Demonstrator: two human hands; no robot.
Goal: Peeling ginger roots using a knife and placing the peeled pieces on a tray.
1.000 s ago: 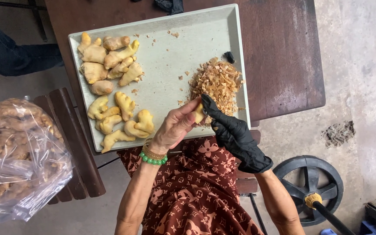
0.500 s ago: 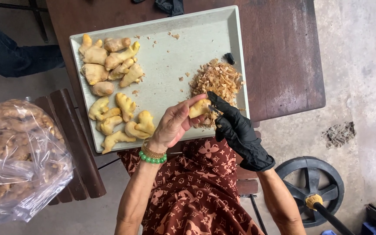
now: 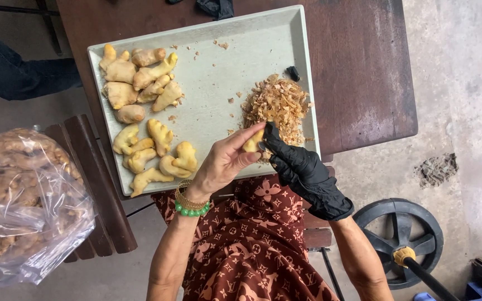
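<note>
My left hand [image 3: 224, 161] pinches a small piece of ginger [image 3: 252, 142] over the near right corner of a pale grey tray [image 3: 218, 83]. My right hand [image 3: 302, 170], in a black glove, presses against that piece from the right; a small tool between its fingers is mostly hidden. A heap of brown peelings [image 3: 277, 106] lies just beyond the hands. Several ginger roots [image 3: 140, 78] sit at the tray's far left, and peeled yellow pieces [image 3: 154, 153] lie at its near left.
The tray rests on a dark wooden table [image 3: 358, 72]. A clear plastic bag of ginger [image 3: 20, 200] sits on a slatted wooden chair [image 3: 93, 167] at left. A black wheel [image 3: 403, 239] stands on the concrete floor at right. Another person's leg [image 3: 6, 72] is at upper left.
Both hands have shifted slightly with the ginger piece and turned it between the fingers. Nothing else on the tray has moved.
</note>
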